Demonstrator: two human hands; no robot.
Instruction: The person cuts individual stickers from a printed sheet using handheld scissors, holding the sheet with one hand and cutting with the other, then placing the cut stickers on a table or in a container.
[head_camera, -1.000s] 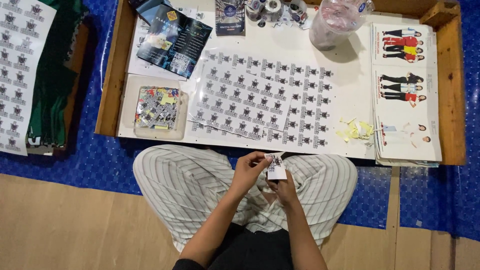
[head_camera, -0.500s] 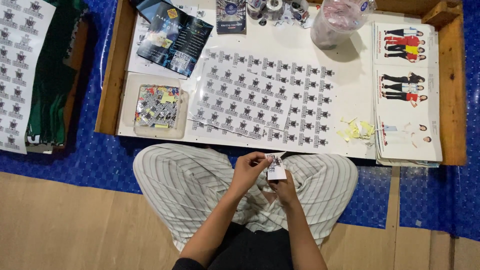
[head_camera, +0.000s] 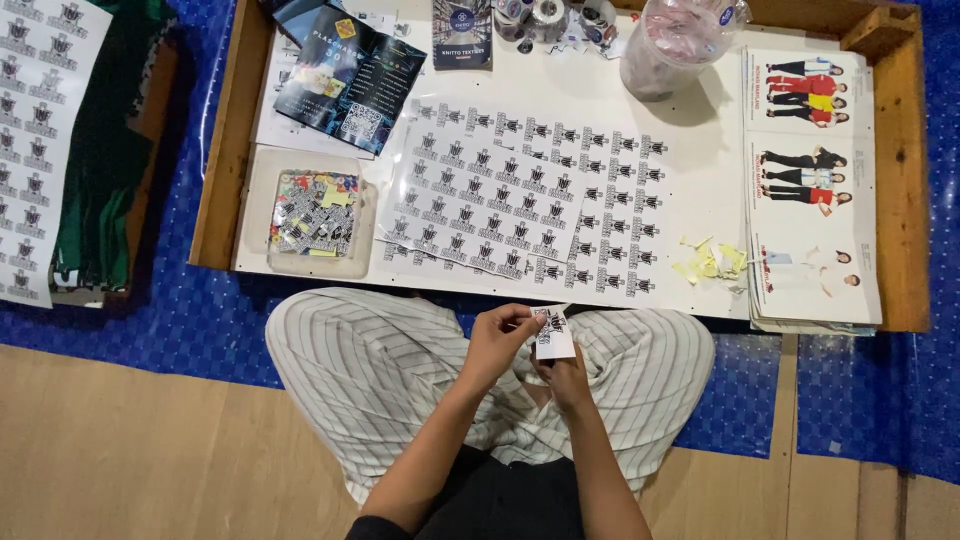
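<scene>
I sit cross-legged in striped trousers at a low white table (head_camera: 690, 130). My left hand (head_camera: 497, 342) and my right hand (head_camera: 566, 377) meet over my lap, both pinching one small white sticker piece with black print (head_camera: 554, 333). The left fingers grip its upper left edge, while the right hand holds it from below. Just beyond my hands, on the table, lie overlapping sticker sheets (head_camera: 520, 200) covered in rows of small black emblems.
A clear tray of cut stickers (head_camera: 313, 213) sits at the table's left. Yellow backing scraps (head_camera: 708, 262), a stack of printed figure sheets (head_camera: 808, 190), a plastic container (head_camera: 672, 42), tape rolls (head_camera: 545, 15) and dark leaflets (head_camera: 350, 75) lie around. More sticker sheets (head_camera: 35, 130) rest on the floor, left.
</scene>
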